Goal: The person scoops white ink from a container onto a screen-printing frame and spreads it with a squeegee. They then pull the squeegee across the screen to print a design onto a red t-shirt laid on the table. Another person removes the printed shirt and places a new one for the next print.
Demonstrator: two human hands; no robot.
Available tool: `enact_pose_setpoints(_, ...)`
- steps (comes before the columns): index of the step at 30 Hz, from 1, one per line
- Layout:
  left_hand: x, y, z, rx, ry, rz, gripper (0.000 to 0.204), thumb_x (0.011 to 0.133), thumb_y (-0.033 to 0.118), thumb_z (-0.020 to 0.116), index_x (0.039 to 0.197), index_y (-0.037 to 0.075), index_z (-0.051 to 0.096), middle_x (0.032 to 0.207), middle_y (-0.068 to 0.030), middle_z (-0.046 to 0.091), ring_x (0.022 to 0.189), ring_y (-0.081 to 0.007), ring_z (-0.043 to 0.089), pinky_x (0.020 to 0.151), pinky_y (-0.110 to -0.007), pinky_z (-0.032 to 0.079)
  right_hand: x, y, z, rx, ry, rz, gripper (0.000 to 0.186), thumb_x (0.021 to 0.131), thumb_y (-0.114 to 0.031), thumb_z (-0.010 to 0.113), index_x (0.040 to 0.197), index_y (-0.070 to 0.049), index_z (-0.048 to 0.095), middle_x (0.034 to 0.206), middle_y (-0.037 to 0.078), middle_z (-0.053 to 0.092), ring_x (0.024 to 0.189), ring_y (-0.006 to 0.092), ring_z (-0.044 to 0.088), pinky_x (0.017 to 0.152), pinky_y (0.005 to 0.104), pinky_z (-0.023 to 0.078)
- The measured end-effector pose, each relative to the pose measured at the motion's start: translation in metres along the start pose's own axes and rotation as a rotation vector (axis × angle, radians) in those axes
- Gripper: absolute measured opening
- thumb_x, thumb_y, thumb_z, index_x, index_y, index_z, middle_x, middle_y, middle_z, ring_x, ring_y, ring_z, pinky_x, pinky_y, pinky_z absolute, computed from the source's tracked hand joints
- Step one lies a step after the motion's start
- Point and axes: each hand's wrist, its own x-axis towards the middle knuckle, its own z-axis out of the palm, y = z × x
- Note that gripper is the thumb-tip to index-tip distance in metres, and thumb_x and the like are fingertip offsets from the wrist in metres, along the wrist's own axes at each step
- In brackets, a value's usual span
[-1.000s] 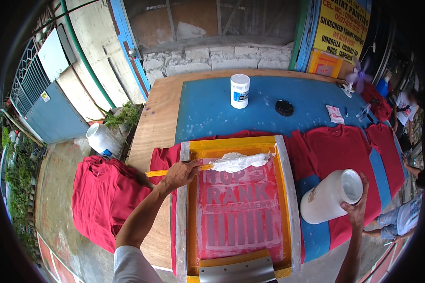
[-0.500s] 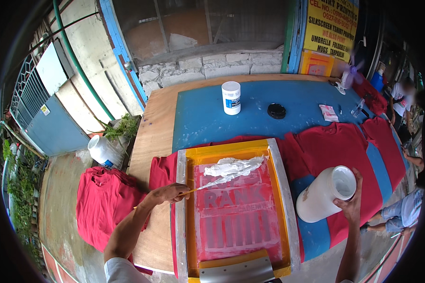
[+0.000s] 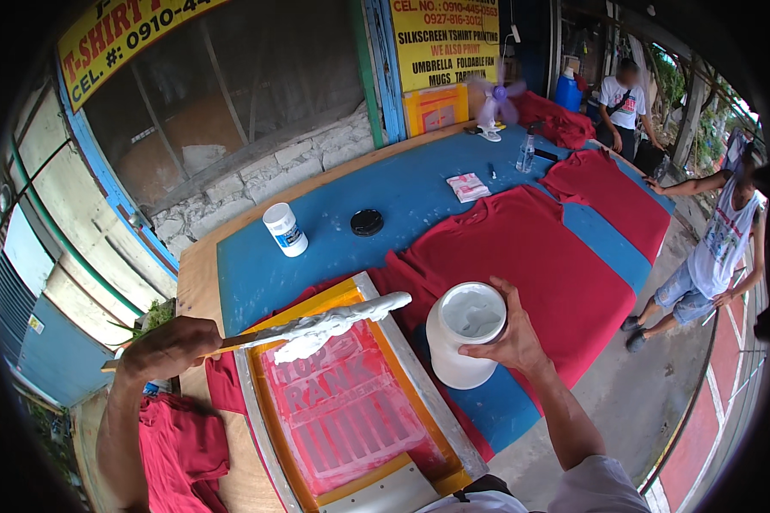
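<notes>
Screen [image 3: 351,419], one, grey-framed: lying toward the near left corner of the tabletop [image 3: 334,265], red cloth showing along its edges. We record a heap of white paste [image 3: 304,344] at its far end, over the top of the lettering.

Stick [image 3: 235,342], one, wooden: its bare end clenched in the left hand [image 3: 171,349], its other end thickly coated and near the jar's rim, apart from it.

Jar [image 3: 458,350], one, white, open, part filled with pale paste: grasped at the rim and side by the right hand [image 3: 509,333], just right of the screen. Whether its base touches the tabletop we cannot tell.

Squeegee [image 3: 389,492], one: lying at the screen's near end, in neither hand.

Toward the far edge: white tub [image 3: 285,229] and black lid [image 3: 367,223]. Along the right half: two red shirts [image 3: 522,265], laid flat.

Progress, as we judge it: paste delivered to the screen, more on the stick; spreading across the lower design not yet done.
</notes>
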Motion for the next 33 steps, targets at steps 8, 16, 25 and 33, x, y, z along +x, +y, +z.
enact_pose_setpoints(8,0.172,0.117,-0.110,-0.150,-0.287,-0.708,0.034,0.105,0.034,0.063,0.105,0.002,0.075,0.076,-0.0102,0.068,0.072,-0.0210,0.066,0.070,-0.041,0.052,0.000,0.005,-0.004,0.016,-0.028,0.036,0.141,0.062,-0.049,0.110,0.166,0.004,0.030,0.157,0.029,0.055,0.147,0.0445,0.059,0.123,0.0536,0.050)
enact_pose_setpoints(16,0.267,0.202,-0.085,0.475,-0.079,-0.271,0.021,0.103,0.024,0.067,0.095,0.006,0.074,0.079,-0.0135,0.075,0.072,-0.0322,0.076,0.076,-0.045,0.057,-0.003,0.001,-0.006,-0.002,-0.026,0.057,0.136,0.064,-0.050,0.107,0.166,0.002,0.032,0.158,0.031,0.053,0.149,0.0501,0.054,0.123,0.0598,0.046)
enact_pose_setpoints(25,0.332,0.178,-0.021,0.750,-0.215,0.235,0.011,0.095,0.018,0.068,0.088,0.010,0.071,0.071,-0.0064,0.070,0.070,-0.0227,0.073,0.075,-0.037,0.051,-0.003,-0.001,-0.011,0.009,-0.011,0.013,0.129,0.067,-0.050,0.106,0.162,0.003,0.036,0.154,0.032,0.056,0.143,0.0516,0.058,0.121,0.0611,0.047)
enact_pose_setpoints(33,0.345,0.159,-0.008,0.199,-0.274,-0.179,0.019,0.091,0.021,0.069,0.079,0.007,0.073,0.075,-0.0172,0.074,0.075,-0.0391,0.076,0.069,-0.053,0.059,-0.004,0.009,-0.010,0.032,0.003,-0.029,0.137,0.065,-0.050,0.107,0.166,0.001,0.031,0.156,0.032,0.052,0.146,0.0502,0.055,0.121,0.0604,0.047)
